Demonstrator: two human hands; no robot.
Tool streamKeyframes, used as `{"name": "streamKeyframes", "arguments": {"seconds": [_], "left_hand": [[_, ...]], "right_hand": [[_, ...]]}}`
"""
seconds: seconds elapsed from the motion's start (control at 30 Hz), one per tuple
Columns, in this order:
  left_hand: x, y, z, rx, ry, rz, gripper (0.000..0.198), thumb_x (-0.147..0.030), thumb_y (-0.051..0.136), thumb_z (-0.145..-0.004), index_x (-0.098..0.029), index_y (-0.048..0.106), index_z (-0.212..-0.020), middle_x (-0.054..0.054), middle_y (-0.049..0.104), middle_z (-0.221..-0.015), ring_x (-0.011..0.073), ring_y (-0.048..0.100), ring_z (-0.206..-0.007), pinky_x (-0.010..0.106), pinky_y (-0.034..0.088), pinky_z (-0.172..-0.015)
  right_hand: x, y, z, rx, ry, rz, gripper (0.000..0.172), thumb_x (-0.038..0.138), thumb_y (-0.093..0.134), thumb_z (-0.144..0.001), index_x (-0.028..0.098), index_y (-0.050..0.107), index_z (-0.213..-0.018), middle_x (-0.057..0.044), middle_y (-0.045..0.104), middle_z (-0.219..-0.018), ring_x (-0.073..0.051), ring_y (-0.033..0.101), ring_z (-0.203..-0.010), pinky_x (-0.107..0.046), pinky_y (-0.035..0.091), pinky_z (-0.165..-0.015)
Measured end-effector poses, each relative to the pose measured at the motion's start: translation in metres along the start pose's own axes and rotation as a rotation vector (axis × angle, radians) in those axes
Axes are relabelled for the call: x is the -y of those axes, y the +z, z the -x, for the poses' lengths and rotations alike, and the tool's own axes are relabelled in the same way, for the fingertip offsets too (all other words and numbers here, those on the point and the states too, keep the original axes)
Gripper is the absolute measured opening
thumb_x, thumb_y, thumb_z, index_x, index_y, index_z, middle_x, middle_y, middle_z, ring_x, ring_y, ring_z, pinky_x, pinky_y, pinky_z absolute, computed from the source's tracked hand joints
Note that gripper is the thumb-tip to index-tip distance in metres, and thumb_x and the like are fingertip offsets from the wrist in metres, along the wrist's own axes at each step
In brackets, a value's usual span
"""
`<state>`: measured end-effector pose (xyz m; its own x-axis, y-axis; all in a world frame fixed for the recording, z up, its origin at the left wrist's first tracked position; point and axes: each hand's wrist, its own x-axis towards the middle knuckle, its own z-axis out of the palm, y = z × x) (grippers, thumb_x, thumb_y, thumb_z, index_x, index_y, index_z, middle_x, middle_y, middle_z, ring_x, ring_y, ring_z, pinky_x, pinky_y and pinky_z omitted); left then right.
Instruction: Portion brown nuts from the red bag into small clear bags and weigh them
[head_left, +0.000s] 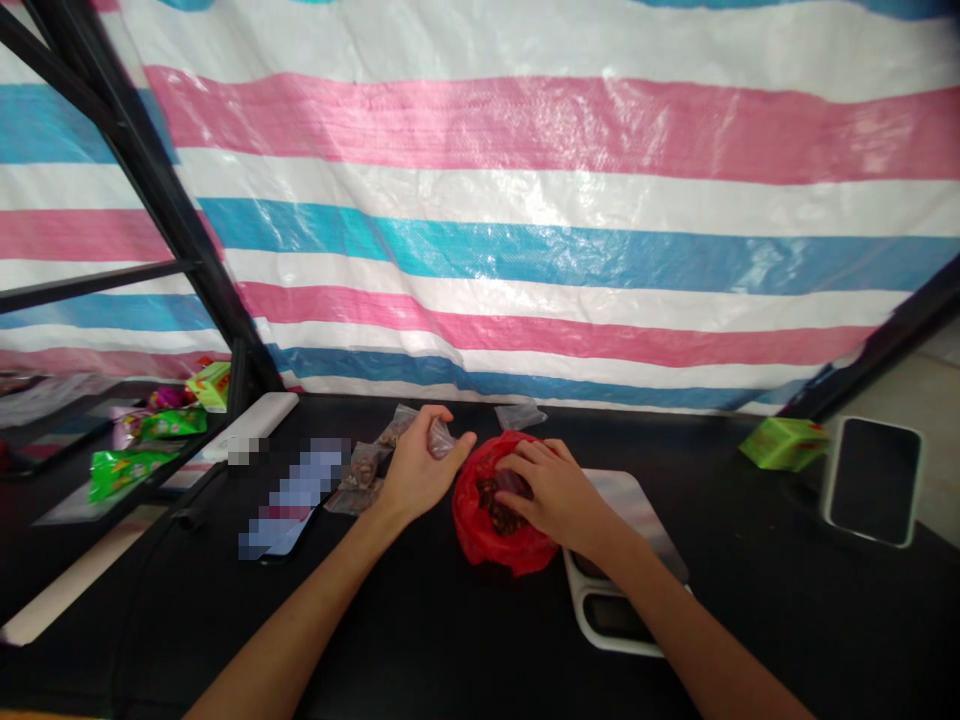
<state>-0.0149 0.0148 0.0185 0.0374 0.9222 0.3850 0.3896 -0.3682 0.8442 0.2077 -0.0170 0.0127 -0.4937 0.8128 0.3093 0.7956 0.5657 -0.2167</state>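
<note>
Head view: left hand (416, 475) pinches a clear bag (441, 438), held up beside a red bag (480, 530) of brown pieces (499, 505); right hand (555, 495) curls inside, its hold hidden.

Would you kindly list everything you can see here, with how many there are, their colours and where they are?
tarpaulin: one, pink, white and blue, behind table
table: one, black, under everything
red bag: one, red, mid-table, holding dark brown pieces
small clear bags: about five, clear, around left hand
scale: one, white, under right forearm
green packets: two, green, far left
green box: one, green, right
screen: one, black, white-framed, far right
left hand: one, pinching a clear bag
right hand: one, inside red bag
</note>
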Motion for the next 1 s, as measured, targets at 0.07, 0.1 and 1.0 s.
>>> {"name": "streamKeyframes", "arguments": {"seconds": [0.07,0.1,1.0], "left_hand": [[-0.009,0.000,0.008,0.076,0.019,-0.147,0.037,-0.052,0.070,-0.083,-0.024,0.057,-0.103,-0.004,0.058,-0.073,0.0144,0.054,-0.063,0.025,0.039,-0.062],[-0.013,0.000,0.013,0.139,0.037,-0.219,0.038,-0.053,0.072,-0.082,-0.024,0.057,-0.102,-0.002,0.062,-0.076,0.0165,0.057,-0.066,0.027,0.039,-0.063],[-0.001,0.007,0.016,0.078,-0.035,-0.219,0.054,-0.030,0.068,-0.081,-0.020,0.053,-0.131,0.012,0.063,-0.115,0.0281,0.064,-0.105,0.043,0.049,-0.094]], "right_hand": [[-0.005,0.002,0.000,-0.032,0.036,0.094,0.031,0.046,0.075,-0.089,0.023,0.069,-0.108,-0.010,0.069,-0.117,-0.030,0.060,-0.113,-0.044,0.036,-0.096],[-0.006,0.002,0.001,-0.045,0.051,0.136,0.033,0.049,0.074,-0.088,0.022,0.068,-0.107,-0.011,0.069,-0.115,-0.031,0.060,-0.111,-0.044,0.037,-0.095],[-0.032,-0.010,0.010,0.089,0.172,-0.127,0.028,0.027,0.067,-0.090,0.031,0.072,-0.117,-0.003,0.076,-0.114,-0.024,0.072,-0.099,-0.035,0.054,-0.088]]}}
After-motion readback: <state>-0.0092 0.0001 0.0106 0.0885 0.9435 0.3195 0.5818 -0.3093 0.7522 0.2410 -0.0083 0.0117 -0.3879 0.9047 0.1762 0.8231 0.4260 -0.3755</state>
